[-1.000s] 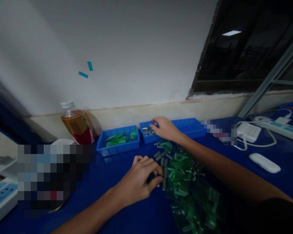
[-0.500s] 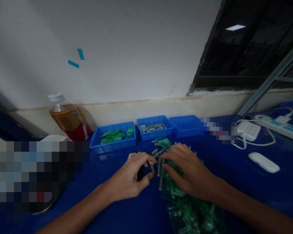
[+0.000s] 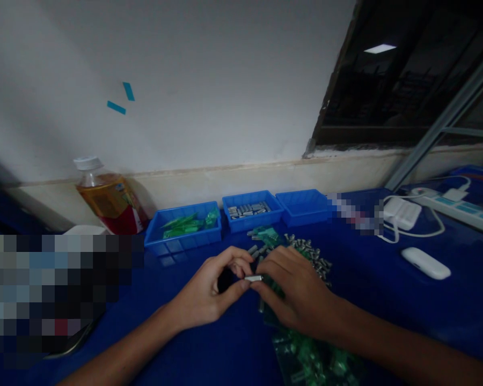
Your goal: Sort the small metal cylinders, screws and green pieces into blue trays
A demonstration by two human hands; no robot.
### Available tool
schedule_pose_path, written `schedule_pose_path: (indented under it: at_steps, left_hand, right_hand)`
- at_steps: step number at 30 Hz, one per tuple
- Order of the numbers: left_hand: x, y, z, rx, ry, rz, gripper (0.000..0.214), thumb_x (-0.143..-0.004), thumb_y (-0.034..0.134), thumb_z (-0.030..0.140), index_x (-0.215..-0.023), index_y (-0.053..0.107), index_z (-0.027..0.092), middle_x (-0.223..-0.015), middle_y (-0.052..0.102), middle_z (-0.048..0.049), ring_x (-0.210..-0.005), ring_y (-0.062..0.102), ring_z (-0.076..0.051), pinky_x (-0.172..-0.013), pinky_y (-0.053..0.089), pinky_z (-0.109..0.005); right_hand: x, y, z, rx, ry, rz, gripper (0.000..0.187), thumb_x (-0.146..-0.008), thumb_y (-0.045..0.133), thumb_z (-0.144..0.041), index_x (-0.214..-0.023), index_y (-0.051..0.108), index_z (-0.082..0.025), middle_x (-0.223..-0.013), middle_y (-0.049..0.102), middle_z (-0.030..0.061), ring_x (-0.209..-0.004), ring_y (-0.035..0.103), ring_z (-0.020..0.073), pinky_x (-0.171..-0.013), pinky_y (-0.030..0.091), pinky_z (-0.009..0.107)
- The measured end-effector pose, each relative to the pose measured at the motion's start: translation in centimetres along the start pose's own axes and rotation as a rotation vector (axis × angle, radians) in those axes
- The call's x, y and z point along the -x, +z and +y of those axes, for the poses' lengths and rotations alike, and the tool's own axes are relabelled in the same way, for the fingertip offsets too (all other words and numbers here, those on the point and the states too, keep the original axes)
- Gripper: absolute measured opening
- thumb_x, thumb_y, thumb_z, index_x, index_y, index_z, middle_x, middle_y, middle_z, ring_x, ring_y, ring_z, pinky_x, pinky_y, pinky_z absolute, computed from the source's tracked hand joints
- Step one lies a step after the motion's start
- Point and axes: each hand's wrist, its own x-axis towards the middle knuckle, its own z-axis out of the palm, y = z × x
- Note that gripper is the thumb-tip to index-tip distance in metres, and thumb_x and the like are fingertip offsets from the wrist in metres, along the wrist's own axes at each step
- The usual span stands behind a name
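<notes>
A short silvery metal cylinder lies level between my two hands. My left hand pinches its left end with thumb and fingers. At its right end the fingertips of my right hand close on it. More metal cylinders lie just behind my fingers, partly covered by the right hand. Green plastic pieces rest behind them. A heap of small metal screw-like parts sits beyond my right hand. Under and in front of my right wrist is a clear bag with green pieces.
Along the wall stand a blue tray with green pieces, a blue tray of metal cylinders and another blue tray. A drink bottle is at left. A white case, cables and a power strip lie right.
The cylinder in my left hand has turned from steep to level. My right hand has moved left and forward from the other cylinders onto its end. The view has shifted slightly, showing more screw-like parts.
</notes>
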Motion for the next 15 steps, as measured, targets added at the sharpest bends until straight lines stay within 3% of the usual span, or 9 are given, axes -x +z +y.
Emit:
schedule_pose_path:
  at_steps: [7, 15]
  left_hand:
    - [0.27, 0.31, 0.01, -0.315, 0.122, 0.007, 0.007, -0.087, 0.05, 0.018, -0.093, 0.053, 0.017, -0.085, 0.057, -0.0027, -0.081, 0.053, -0.015, -0.073, 0.042, -0.028]
    - [0.19, 0.26, -0.17, -0.392, 0.108, 0.038, 0.016, -0.094, 0.038, 0.023, -0.092, 0.053, 0.018, -0.085, 0.058, -0.0024, -0.08, 0.052, -0.015, -0.073, 0.04, -0.028]
  right_hand:
    - [0.17, 0.19, 0.01, 0.02, 0.022, 0.022, 0.022, -0.091, 0.045, -0.029, -0.074, 0.053, -0.017, -0.073, 0.056, 0.0022, -0.071, 0.046, 0.0161, -0.066, 0.031, 0.031]
    - [0.31, 0.02, 0.12, 0.01, -0.039, 0.004, 0.016, -0.088, 0.049, -0.026, -0.101, 0.053, -0.017, -0.092, 0.06, 0.0052, -0.082, 0.05, 0.0185, -0.073, 0.036, 0.034]
